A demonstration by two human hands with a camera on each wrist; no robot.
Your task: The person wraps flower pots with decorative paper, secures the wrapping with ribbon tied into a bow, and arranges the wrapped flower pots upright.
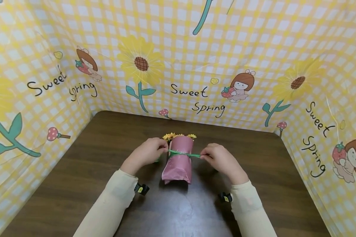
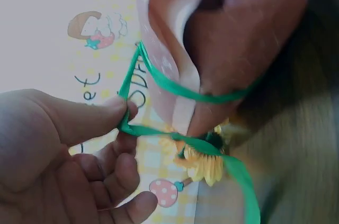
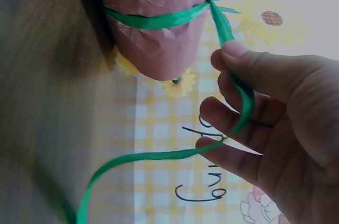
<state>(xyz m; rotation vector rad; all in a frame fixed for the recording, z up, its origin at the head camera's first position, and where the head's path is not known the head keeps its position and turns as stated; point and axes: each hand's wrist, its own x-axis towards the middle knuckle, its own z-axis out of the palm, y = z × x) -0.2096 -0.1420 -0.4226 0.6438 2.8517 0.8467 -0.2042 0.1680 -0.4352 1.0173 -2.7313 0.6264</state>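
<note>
A bouquet wrapped in pink paper (image 1: 181, 168) lies on the table, with yellow flowers (image 1: 169, 136) showing at its far end. Round its middle runs a green ribbon (image 1: 181, 153), crossed on top and pulled out to both sides. My left hand (image 1: 149, 152) pinches one end of it between thumb and forefinger, left of the bouquet. On the other side my right hand (image 1: 222, 159) pinches the opposite end. In the right wrist view a loose tail of the green ribbon (image 3: 143, 156) hangs past the fingers; another tail (image 2: 241, 181) trails from the left hand.
The dark wooden table (image 1: 77, 184) bears the bouquet. A yellow checked cloth (image 1: 178, 59) printed with flowers and lettering stands as walls at the back and both sides. Black straps with small devices (image 1: 141, 189) sit at both wrists.
</note>
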